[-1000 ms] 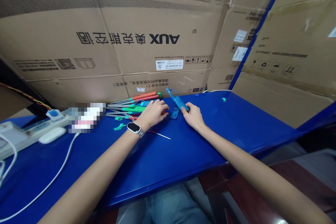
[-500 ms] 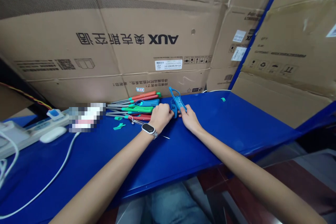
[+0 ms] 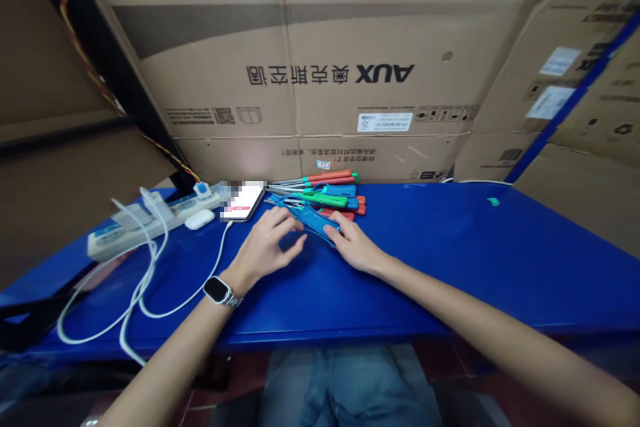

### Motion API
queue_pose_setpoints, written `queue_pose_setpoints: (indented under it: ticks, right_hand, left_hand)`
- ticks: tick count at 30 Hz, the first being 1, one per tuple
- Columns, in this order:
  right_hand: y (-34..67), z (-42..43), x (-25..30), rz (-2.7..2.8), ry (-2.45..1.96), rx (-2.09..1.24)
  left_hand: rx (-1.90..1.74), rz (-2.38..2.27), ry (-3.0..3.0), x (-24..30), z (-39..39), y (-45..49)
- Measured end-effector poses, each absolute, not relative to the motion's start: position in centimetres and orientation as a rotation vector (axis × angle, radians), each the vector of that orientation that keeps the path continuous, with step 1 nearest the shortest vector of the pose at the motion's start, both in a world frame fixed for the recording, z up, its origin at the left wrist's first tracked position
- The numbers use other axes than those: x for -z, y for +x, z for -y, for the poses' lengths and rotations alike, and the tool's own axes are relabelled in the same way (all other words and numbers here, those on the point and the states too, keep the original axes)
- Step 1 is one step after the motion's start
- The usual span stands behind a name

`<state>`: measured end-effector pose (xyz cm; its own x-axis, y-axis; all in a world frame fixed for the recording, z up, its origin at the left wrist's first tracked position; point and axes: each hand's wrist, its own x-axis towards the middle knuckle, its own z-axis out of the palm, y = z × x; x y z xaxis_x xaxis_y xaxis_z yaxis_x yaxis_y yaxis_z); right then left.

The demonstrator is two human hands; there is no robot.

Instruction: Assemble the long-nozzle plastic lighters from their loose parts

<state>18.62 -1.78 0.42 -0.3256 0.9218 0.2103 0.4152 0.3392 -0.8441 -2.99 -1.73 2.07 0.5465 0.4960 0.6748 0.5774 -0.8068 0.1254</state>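
My right hand [image 3: 357, 245] is closed around the near right end of a blue plastic lighter handle [image 3: 315, 220], holding it slanted just above the blue table. My left hand [image 3: 265, 247] is beside the other end, its thumb and fingers apart. I see nothing held in it; whether its fingertips touch the handle I cannot tell. Behind both hands lies a pile of long-nosed lighters with grey rods pointing left. A green lighter [image 3: 327, 199] and a red lighter [image 3: 336, 175] show in it. The held handle hides part of the pile.
A phone [image 3: 245, 201] on a white cable lies left of the pile. Farther left are a white earbud case [image 3: 199, 219], a power strip [image 3: 165, 217] and looped cables [image 3: 145, 280]. Cardboard [image 3: 330, 33] stands behind. A small green scrap [image 3: 493, 201] lies at the right.
The view has turned left. My right hand has lowered the blue handle and swung its far end left, over the lighters' front. My left hand has come away from a small blue part and opened.
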Motion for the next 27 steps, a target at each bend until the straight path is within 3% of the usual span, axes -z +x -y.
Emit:
queue_pose_setpoints:
  ticks: [3,10,18,27]
  right_hand:
    - [18.6,2.1,-0.7,2.142,-1.292,-0.7]
    - [18.9,2.0,-0.5,2.437,-1.3,-0.429]
    - [20.6,0.4,-1.0,2.309,-1.248,-0.454]
    - [21.0,-4.3,-2.4,1.962,-1.49,-0.117]
  left_hand:
    - [0.902,0.874,-2.791,-1.8,1.5,-4.6]
    - [0.829,1.059,-2.759,-1.8,2.0,-4.7]
    - [0.833,0.945,-2.734,-3.4,0.1,-4.2]
    - [0.886,1.017,-2.645,-3.7,-6.4,-1.5]
